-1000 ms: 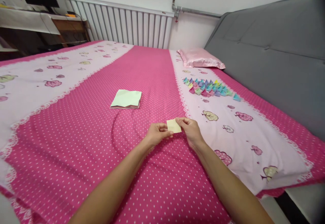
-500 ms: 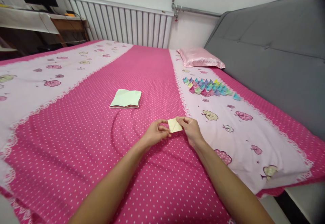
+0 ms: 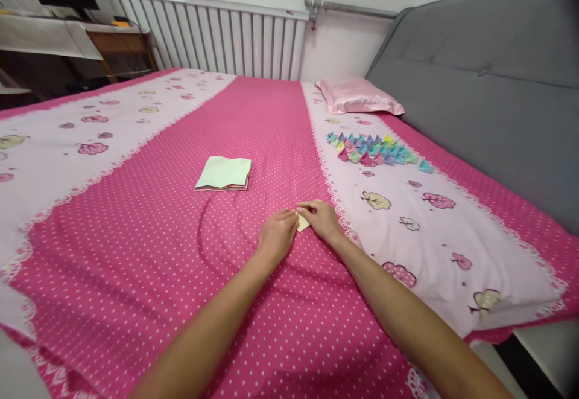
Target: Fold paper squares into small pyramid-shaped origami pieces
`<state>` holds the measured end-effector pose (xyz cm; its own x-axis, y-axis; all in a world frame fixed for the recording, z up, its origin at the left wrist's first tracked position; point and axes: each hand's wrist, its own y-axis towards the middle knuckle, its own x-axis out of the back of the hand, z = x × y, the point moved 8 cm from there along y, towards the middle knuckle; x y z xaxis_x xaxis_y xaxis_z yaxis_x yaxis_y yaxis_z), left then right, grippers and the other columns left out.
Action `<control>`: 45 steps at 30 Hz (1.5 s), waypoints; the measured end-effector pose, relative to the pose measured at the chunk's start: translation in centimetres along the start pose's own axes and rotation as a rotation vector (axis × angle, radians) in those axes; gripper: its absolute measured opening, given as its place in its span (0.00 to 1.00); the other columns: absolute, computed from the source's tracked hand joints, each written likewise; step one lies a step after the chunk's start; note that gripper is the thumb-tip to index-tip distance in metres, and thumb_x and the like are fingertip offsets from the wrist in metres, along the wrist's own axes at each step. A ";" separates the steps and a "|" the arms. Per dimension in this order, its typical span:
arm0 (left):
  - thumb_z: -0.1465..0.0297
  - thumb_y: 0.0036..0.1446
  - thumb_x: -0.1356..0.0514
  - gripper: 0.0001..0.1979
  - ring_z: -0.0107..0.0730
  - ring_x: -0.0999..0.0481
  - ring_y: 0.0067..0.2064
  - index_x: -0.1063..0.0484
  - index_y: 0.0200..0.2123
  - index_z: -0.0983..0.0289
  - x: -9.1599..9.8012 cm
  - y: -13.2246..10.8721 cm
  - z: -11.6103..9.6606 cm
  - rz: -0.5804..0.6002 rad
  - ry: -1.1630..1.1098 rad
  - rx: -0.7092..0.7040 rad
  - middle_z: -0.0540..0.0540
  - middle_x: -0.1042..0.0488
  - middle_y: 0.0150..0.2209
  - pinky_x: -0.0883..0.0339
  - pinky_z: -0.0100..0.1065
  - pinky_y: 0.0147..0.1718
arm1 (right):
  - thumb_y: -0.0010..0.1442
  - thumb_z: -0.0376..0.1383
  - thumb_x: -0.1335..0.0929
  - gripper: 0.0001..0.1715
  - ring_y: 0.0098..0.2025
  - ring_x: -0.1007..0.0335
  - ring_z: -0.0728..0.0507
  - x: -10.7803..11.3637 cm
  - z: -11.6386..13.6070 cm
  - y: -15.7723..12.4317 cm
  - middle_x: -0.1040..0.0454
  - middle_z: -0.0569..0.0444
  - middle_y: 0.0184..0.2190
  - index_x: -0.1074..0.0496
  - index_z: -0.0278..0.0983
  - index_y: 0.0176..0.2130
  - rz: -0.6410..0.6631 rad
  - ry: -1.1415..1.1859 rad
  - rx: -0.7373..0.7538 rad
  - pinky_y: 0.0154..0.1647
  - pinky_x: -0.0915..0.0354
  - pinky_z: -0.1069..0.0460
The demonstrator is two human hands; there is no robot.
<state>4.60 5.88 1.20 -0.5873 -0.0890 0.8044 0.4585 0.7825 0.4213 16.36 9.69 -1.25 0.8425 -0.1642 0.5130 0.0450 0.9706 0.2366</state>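
Both hands, left [image 3: 277, 236] and right [image 3: 320, 218], have lowered, pressing the yellow paper [image 3: 302, 223] onto the bedspread [image 3: 149, 236].

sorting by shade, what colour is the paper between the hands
Pale yellow: the small paper piece between left hand and right hand, head view.

Two bare hands: the left hand [image 3: 277, 236] and the right hand [image 3: 321, 218], side by side. One small pale-yellow folded paper piece [image 3: 302, 223], between the fingertips of both hands. One stack of square paper sheets [image 3: 224, 173], pale green on top, beyond the left hand; its sheets are too thin to count. One cluster of small folded paper triangles [image 3: 377, 150] in mixed pastel colours, beyond the right hand: more than twenty, too small for an exact count. One pink satin pillow [image 3: 359, 96], well beyond the right hand. One white ribbed radiator [image 3: 217, 40], far beyond both hands. One pink white-dotted bedsheet [image 3: 181, 248], under both hands.
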 end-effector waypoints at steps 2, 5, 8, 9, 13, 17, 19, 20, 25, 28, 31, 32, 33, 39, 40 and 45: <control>0.73 0.58 0.51 0.14 0.34 0.28 0.49 0.27 0.40 0.63 -0.5 0.1 0.2 0.037 0.052 0.010 0.56 0.25 0.45 0.38 0.38 0.53 | 0.52 0.36 0.32 0.15 0.34 0.31 0.46 0.5 0.7 -0.4 0.26 0.49 0.34 0.25 0.34 0.40 -0.015 -0.112 0.051 0.39 0.36 0.51; 0.72 0.59 0.52 0.15 0.35 0.30 0.51 0.27 0.43 0.64 -0.8 0.0 0.4 0.075 0.086 0.021 0.57 0.26 0.46 0.39 0.38 0.53 | 0.52 0.31 0.33 0.14 0.32 0.31 0.47 0.9 1.4 -1.5 0.26 0.50 0.33 0.26 0.34 0.40 0.028 -0.227 0.062 0.38 0.36 0.52; 0.71 0.60 0.52 0.17 0.38 0.35 0.56 0.30 0.47 0.66 -1.2 -0.1 0.6 0.117 0.111 0.038 0.60 0.29 0.50 0.42 0.40 0.56 | 0.52 0.29 0.33 0.13 0.31 0.30 0.48 1.0 1.4 -2.6 0.24 0.52 0.31 0.26 0.35 0.39 0.102 -0.292 0.010 0.37 0.36 0.53; 0.70 0.60 0.52 0.18 0.39 0.38 0.58 0.31 0.49 0.66 -1.3 -0.2 0.7 0.133 0.119 0.050 0.61 0.31 0.53 0.43 0.41 0.56 | 0.52 0.30 0.33 0.13 0.32 0.30 0.47 1.1 1.4 -2.8 0.24 0.51 0.32 0.26 0.35 0.40 0.113 -0.332 -0.001 0.37 0.36 0.53; 0.67 0.60 0.53 0.20 0.43 0.48 0.63 0.36 0.54 0.62 -1.5 -0.2 1.3 0.199 0.162 0.110 0.60 0.41 0.60 0.49 0.44 0.58 | 0.56 0.35 0.35 0.15 0.36 0.31 0.45 0.9 1.8 -3.2 0.24 0.50 0.34 0.26 0.36 0.43 0.143 -0.535 -0.007 0.40 0.39 0.53; 0.62 0.60 0.54 0.23 0.44 0.54 0.64 0.39 0.57 0.59 -1.8 -0.4 1.6 0.258 0.201 0.138 0.57 0.47 0.63 0.53 0.45 0.59 | 0.59 0.37 0.37 0.17 0.39 0.32 0.44 0.4 1.9 -3.4 0.26 0.48 0.37 0.28 0.37 0.47 0.224 -0.640 -0.043 0.40 0.41 0.53; 0.59 0.60 0.56 0.24 0.45 0.55 0.64 0.40 0.57 0.58 -1.9 -0.4 1.7 0.273 0.217 0.143 0.57 0.48 0.63 0.55 0.46 0.59 | 0.60 0.39 0.38 0.18 0.41 0.33 0.43 0.1 2.0 -3.5 0.27 0.48 0.37 0.29 0.38 0.48 0.249 -0.667 -0.044 0.40 0.42 0.53; 0.58 0.60 0.56 0.25 0.46 0.55 0.64 0.40 0.58 0.58 -1.9 -0.5 1.8 0.275 0.227 0.144 0.58 0.49 0.63 0.56 0.46 0.59 | 0.61 0.40 0.39 0.18 0.41 0.33 0.43 0.0 2.1 -3.6 0.28 0.48 0.37 0.29 0.39 0.49 0.256 -0.679 -0.040 0.39 0.42 0.53; 0.55 0.60 0.58 0.26 0.46 0.57 0.65 0.42 0.59 0.56 -2.0 -0.4 1.8 0.294 0.275 0.135 0.57 0.51 0.64 0.60 0.46 0.60 | 0.62 0.42 0.41 0.23 0.42 0.35 0.42 -0.4 2.1 -3.9 0.30 0.47 0.40 0.35 0.41 0.55 0.282 -0.747 -0.018 0.37 0.43 0.52; 0.54 0.60 0.58 0.27 0.47 0.57 0.65 0.42 0.59 0.56 -2.0 -0.4 1.8 0.312 0.292 0.133 0.56 0.51 0.64 0.61 0.46 0.60 | 0.62 0.41 0.41 0.23 0.42 0.35 0.41 -0.7 2.1 -3.8 0.30 0.46 0.40 0.36 0.40 0.56 0.302 -0.787 0.010 0.38 0.43 0.51; 0.54 0.60 0.58 0.27 0.47 0.57 0.65 0.42 0.59 0.55 -2.0 -0.4 1.8 0.322 0.303 0.143 0.56 0.51 0.64 0.62 0.46 0.60 | 0.63 0.41 0.41 0.23 0.42 0.35 0.41 -0.8 2.2 -3.8 0.30 0.45 0.40 0.35 0.39 0.55 0.316 -0.809 0.020 0.39 0.43 0.51; 0.54 0.59 0.58 0.27 0.47 0.57 0.65 0.42 0.59 0.55 -2.0 -0.4 1.8 0.327 0.305 0.149 0.56 0.51 0.64 0.61 0.46 0.60 | 0.63 0.41 0.41 0.22 0.42 0.35 0.41 -0.8 2.2 -3.8 0.30 0.45 0.40 0.35 0.39 0.54 0.321 -0.811 0.015 0.39 0.43 0.51; 0.53 0.59 0.58 0.27 0.47 0.57 0.65 0.42 0.59 0.55 -2.0 -0.4 1.8 0.331 0.305 0.155 0.55 0.51 0.64 0.61 0.46 0.60 | 0.62 0.41 0.41 0.22 0.42 0.35 0.40 -0.8 2.2 -3.8 0.30 0.45 0.40 0.34 0.38 0.54 0.325 -0.809 0.005 0.40 0.43 0.51; 0.53 0.59 0.58 0.27 0.47 0.58 0.65 0.43 0.59 0.55 -2.0 -0.4 1.9 0.344 0.299 0.162 0.55 0.53 0.65 0.62 0.46 0.60 | 0.60 0.40 0.38 0.17 0.42 0.32 0.41 -0.2 2.2 -3.8 0.27 0.45 0.39 0.27 0.37 0.45 0.285 -0.761 -0.032 0.41 0.42 0.51; 0.54 0.59 0.57 0.26 0.47 0.58 0.65 0.43 0.59 0.54 -2.0 -0.4 1.9 0.345 0.299 0.161 0.54 0.53 0.65 0.62 0.46 0.60 | 0.59 0.39 0.37 0.16 0.42 0.32 0.41 0.0 2.3 -3.8 0.26 0.45 0.38 0.26 0.37 0.43 0.271 -0.750 -0.041 0.40 0.42 0.52; 0.56 0.59 0.56 0.26 0.47 0.57 0.65 0.43 0.59 0.54 -2.1 -0.4 1.9 0.349 0.300 0.165 0.55 0.53 0.65 0.62 0.46 0.60 | 0.58 0.38 0.37 0.14 0.34 0.29 0.42 0.7 2.4 -3.9 0.23 0.47 0.30 0.23 0.38 0.33 0.263 -0.724 -0.123 0.33 0.42 0.52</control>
<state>4.39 6.92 -1.41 -0.1882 0.0412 0.9813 0.4673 0.8825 0.0526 15.48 5.36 0.16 0.2755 0.0410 0.9604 -0.0125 0.9992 -0.0391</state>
